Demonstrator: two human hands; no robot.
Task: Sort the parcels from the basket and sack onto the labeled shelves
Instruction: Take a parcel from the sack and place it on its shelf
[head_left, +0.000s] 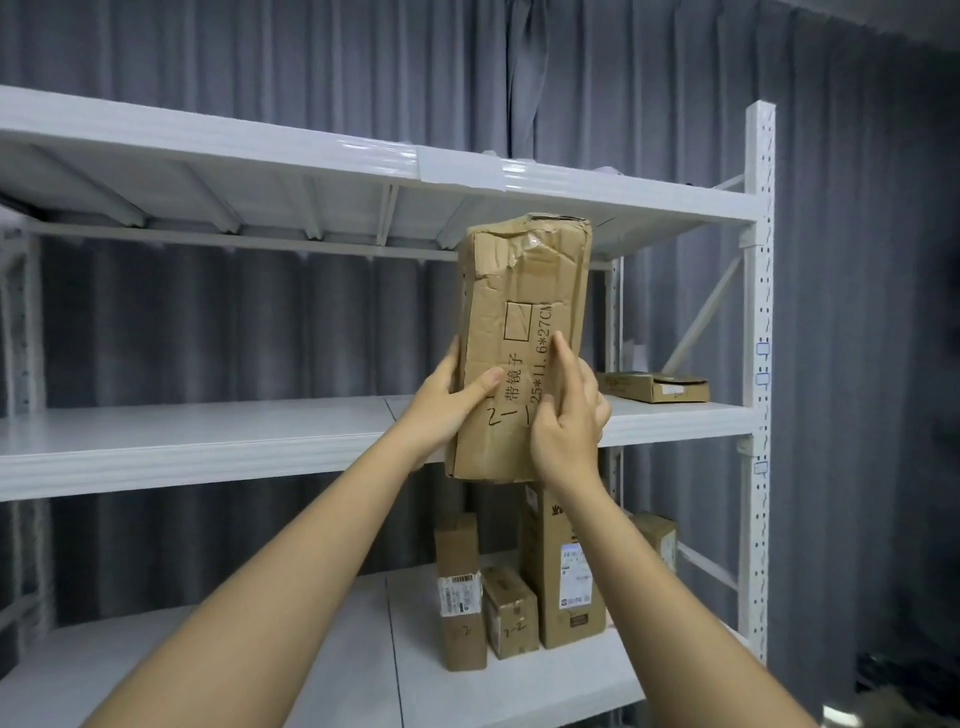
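Both grips — left hand (447, 400), right hand (566, 415) — on parcel (524, 312)

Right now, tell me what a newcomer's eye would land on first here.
The crumpled cardboard parcel, held upright mid-frame by the left hand and right hand. Behind it stands the white shelving rack, with a cluster of small boxes on its lower shelf.

backdrop: grey curtain (208, 62) | pleated | hangs behind the rack
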